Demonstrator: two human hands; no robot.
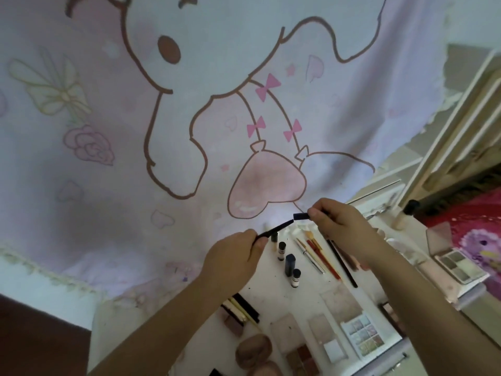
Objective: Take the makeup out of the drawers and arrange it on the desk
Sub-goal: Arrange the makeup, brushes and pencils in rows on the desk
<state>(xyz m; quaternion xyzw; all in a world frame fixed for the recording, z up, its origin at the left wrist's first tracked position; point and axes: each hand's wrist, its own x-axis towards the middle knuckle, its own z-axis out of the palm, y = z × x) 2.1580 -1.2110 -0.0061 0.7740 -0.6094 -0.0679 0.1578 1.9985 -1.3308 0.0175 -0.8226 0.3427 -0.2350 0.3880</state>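
Observation:
Above the white desk [273,294] both hands hold one thin black makeup pencil. My left hand [233,256] pinches its long black body [276,229]. My right hand [341,226] pinches the short black cap [301,216], which sits just off the body's tip. Below them makeup lies laid out: small dark-capped bottles [282,250], a dark blue tube [290,264], brushes and pencils [322,255], and eyeshadow palettes [363,333].
A pink cartoon curtain [189,104] hangs right behind the desk. An open palette [458,264] lies at the right by a red patterned bed cover [477,229]. White shelving [461,126] rises at the far right. Powder puffs [253,351] sit near the front edge.

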